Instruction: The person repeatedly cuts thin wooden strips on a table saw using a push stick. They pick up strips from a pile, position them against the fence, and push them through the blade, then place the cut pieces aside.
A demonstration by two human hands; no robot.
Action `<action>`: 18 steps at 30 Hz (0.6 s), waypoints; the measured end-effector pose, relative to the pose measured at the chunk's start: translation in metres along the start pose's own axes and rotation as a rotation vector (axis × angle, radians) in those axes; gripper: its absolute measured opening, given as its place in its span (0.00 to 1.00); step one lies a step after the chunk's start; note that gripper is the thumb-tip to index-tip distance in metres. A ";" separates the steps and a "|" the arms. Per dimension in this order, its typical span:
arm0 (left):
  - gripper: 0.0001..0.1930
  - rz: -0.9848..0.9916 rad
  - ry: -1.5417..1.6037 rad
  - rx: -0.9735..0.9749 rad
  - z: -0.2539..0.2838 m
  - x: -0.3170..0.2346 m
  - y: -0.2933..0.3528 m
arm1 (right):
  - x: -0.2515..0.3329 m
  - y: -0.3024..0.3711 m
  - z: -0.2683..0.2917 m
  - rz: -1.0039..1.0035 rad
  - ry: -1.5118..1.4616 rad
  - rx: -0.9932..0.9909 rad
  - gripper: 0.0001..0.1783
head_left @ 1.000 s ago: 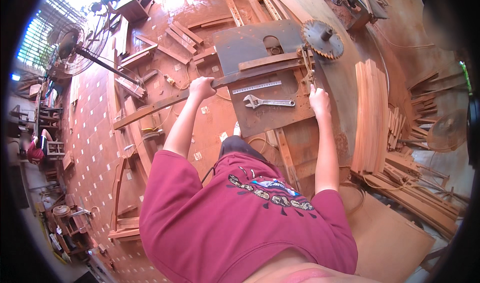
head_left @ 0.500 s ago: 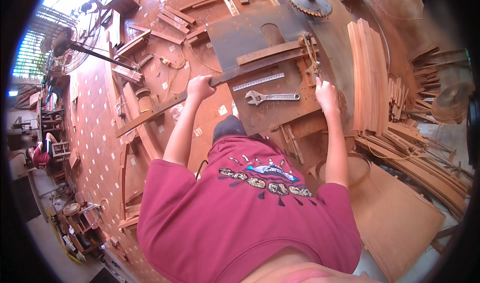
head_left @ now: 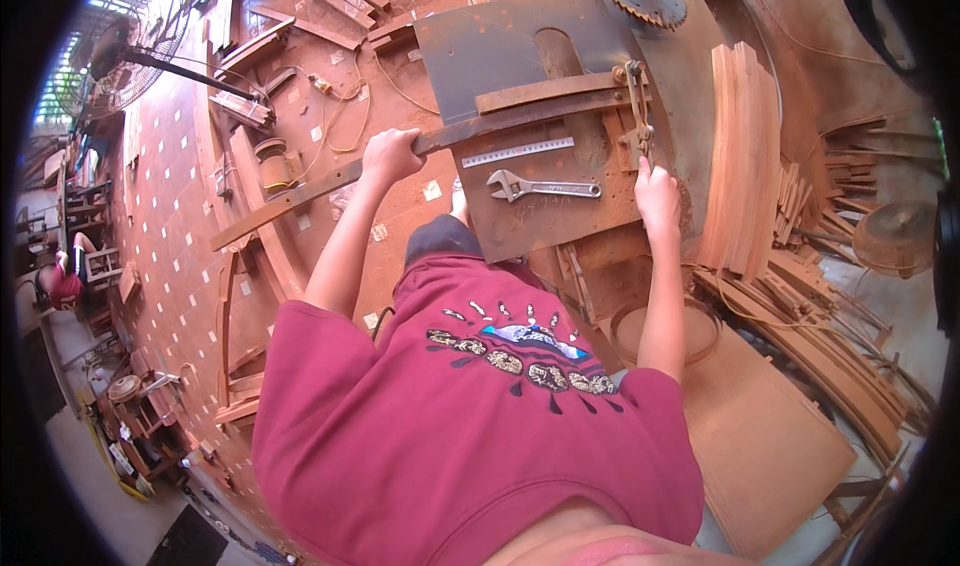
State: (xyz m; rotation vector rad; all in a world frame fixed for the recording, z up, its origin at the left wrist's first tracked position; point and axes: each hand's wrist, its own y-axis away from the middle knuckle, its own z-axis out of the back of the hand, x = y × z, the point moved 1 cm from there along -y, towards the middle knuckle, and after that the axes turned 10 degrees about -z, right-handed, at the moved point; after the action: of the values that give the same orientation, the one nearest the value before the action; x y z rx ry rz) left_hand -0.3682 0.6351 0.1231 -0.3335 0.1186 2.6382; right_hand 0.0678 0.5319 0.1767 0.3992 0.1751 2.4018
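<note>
Left hand (head_left: 391,156), fingers wrapped tight, seemingly steadied the long bar (head_left: 440,137); right hand (head_left: 658,202), fingers closed, gripped the metal lever (head_left: 640,116), probably for leverage!

Illumination is bright and diffuse, with soft shadows. Daylight enters at the upper left, behind the fan (head_left: 112,51), where highlights wash out. The long bar (head_left: 500,123) and wrench (head_left: 548,187) render sharply enough at mid-frame. Fisheye distortion bows the stacked boards (head_left: 740,156) at right. Black vignetting closes both sides; rim detail is soft.
</note>
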 end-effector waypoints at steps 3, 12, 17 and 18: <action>0.10 -0.028 0.017 -0.016 -0.003 0.004 0.000 | 0.002 0.005 0.000 0.012 -0.008 -0.030 0.31; 0.09 0.013 0.034 -0.061 0.019 0.040 -0.058 | 0.064 -0.042 -0.004 0.001 -0.006 -0.079 0.33; 0.12 0.052 -0.020 0.030 0.035 0.089 -0.121 | 0.122 -0.096 -0.011 -0.005 -0.026 -0.064 0.33; 0.12 0.058 -0.020 0.031 0.036 0.101 -0.134 | 0.136 -0.106 -0.012 -0.016 -0.022 -0.056 0.33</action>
State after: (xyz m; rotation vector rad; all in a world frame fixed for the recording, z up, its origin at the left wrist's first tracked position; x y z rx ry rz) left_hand -0.3995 0.8037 0.1287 -0.2969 0.1650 2.6932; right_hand 0.0313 0.7007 0.1732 0.3962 0.1010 2.3798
